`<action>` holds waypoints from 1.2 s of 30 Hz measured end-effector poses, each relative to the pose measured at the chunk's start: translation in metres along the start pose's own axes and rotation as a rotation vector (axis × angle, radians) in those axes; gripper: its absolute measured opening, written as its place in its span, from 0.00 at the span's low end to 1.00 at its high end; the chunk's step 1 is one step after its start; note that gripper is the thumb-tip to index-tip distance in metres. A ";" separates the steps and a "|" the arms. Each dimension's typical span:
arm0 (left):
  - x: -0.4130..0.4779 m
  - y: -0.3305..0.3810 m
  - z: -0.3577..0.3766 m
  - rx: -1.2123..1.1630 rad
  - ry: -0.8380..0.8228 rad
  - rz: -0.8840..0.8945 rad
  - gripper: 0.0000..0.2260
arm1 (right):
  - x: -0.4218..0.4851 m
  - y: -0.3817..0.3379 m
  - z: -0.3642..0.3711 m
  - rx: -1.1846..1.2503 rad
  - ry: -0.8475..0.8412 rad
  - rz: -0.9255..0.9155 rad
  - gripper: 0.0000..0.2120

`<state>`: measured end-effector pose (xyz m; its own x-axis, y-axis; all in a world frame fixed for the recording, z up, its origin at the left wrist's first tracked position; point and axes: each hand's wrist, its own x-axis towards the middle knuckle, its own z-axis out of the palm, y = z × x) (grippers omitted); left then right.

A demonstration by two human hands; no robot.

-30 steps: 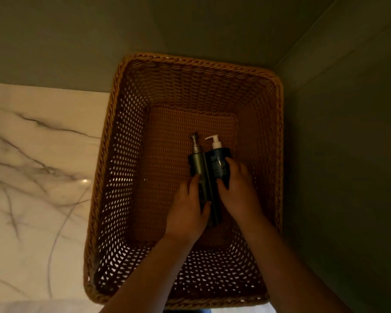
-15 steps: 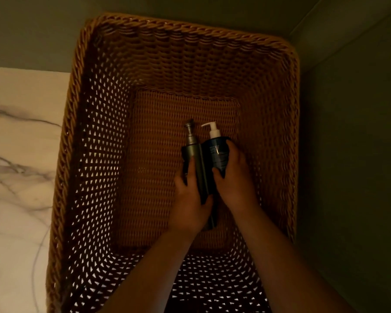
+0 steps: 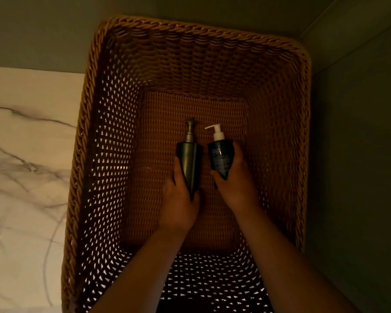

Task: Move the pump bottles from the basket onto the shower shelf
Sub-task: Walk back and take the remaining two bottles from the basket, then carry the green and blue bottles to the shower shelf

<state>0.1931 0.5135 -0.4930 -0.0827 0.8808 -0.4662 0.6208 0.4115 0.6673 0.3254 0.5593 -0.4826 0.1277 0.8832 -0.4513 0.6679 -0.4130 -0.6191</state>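
Observation:
A deep brown wicker basket (image 3: pixel 104 114) fills the middle of the head view. Inside it, my left hand (image 3: pixel 178 204) is wrapped around a dark grey pump bottle (image 3: pixel 189 161) with a metal pump head. My right hand (image 3: pixel 235 184) grips a dark blue pump bottle (image 3: pixel 219 157) with a white pump. The two bottles are a small gap apart, pumps pointing away from me, over the basket floor. The shower shelf is not in view.
A white marble surface with grey veins (image 3: pixel 25 168) lies left of the basket. Dark greenish walls (image 3: pixel 359 154) close in behind and to the right. The light is dim.
Both bottles lay side by side touching; now each hand has closed on its own bottle and they have drawn apart. The camera view has shifted over the basket.

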 end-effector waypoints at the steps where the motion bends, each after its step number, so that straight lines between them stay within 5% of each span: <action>1: -0.001 0.000 -0.004 -0.007 -0.014 -0.001 0.41 | -0.002 -0.001 -0.001 0.016 -0.004 0.005 0.39; 12: -0.048 0.042 -0.092 -0.069 0.021 0.009 0.42 | -0.068 -0.054 -0.046 0.131 -0.026 -0.007 0.39; 25: -0.147 0.128 -0.262 -0.230 0.036 0.293 0.42 | -0.186 -0.199 -0.139 0.360 0.130 -0.259 0.39; 36: -0.214 0.129 -0.368 -0.095 -0.058 0.617 0.44 | -0.326 -0.266 -0.129 0.462 0.410 -0.167 0.40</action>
<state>0.0040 0.4646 -0.0929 0.3131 0.9497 -0.0076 0.4685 -0.1475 0.8711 0.2005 0.4098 -0.0874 0.3800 0.9197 -0.0990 0.3295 -0.2346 -0.9145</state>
